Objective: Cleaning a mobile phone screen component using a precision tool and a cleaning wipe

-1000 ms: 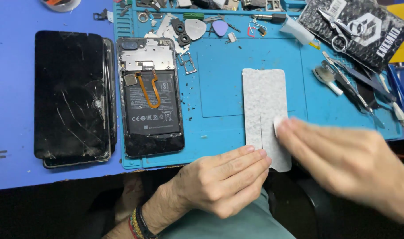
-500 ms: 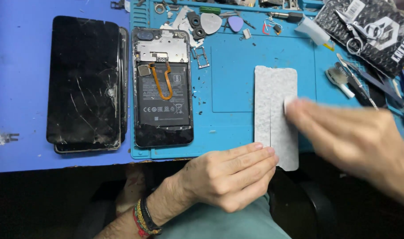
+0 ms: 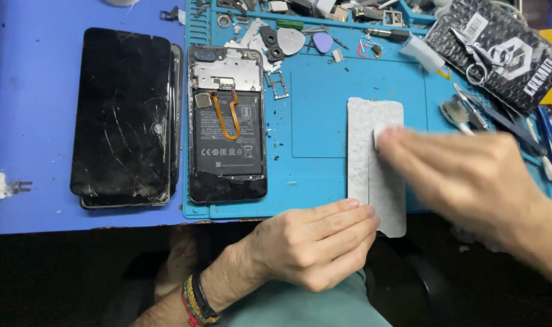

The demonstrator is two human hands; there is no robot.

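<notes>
The white textured panel (image 3: 373, 163) lies on the blue repair mat (image 3: 324, 109), long axis running 12 to 6 o'clock, the blurred right hand (image 3: 469, 175) pressing fingers-together on its 1 o'clock corner, the left hand (image 3: 315, 245), loosely curled, touching its 6 o'clock end.

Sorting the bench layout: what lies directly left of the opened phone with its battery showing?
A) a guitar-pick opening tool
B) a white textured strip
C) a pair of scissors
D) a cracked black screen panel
D: the cracked black screen panel lies on the blue table, just left of the opened phone.
</notes>
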